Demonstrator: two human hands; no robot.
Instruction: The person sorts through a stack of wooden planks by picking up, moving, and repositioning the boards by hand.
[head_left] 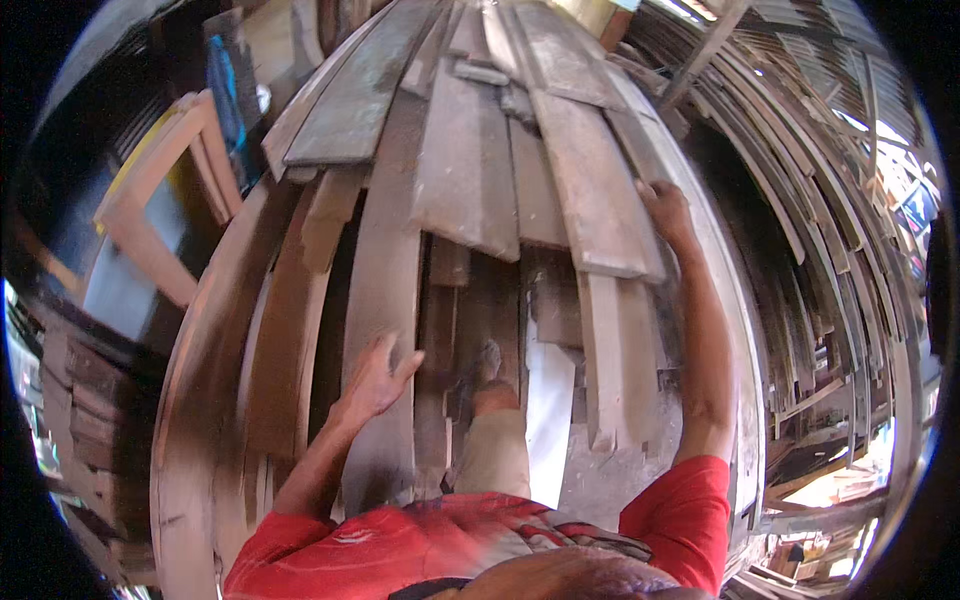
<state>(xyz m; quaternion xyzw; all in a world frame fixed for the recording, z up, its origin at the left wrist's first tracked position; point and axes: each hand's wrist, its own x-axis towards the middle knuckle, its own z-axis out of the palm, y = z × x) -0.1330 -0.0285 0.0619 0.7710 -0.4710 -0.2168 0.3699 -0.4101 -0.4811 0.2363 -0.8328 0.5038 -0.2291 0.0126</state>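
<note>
Long, weathered planks lie stacked and overlapping in front of me, running away toward the far end. My right hand (668, 212) is curled at the right edge of a wide wooden plank (600, 190), its fingers closed against the edge; the fingertips are partly hidden. My left hand (378, 378) hovers over or rests on a long brown plank (385, 270), thumb and fingers apart and slightly blurred. Between the hands, a shorter grey plank (468, 175) lies on top of others. One foot (490, 362) shows between the boards below me.
To the left, a wooden frame (160, 190) leans beside a blue cloth (226, 100). Tall stacks of thin boards (800, 200) line the right side. A slanting post (705, 55) rises at the far right. Dark gaps open between planks near my legs.
</note>
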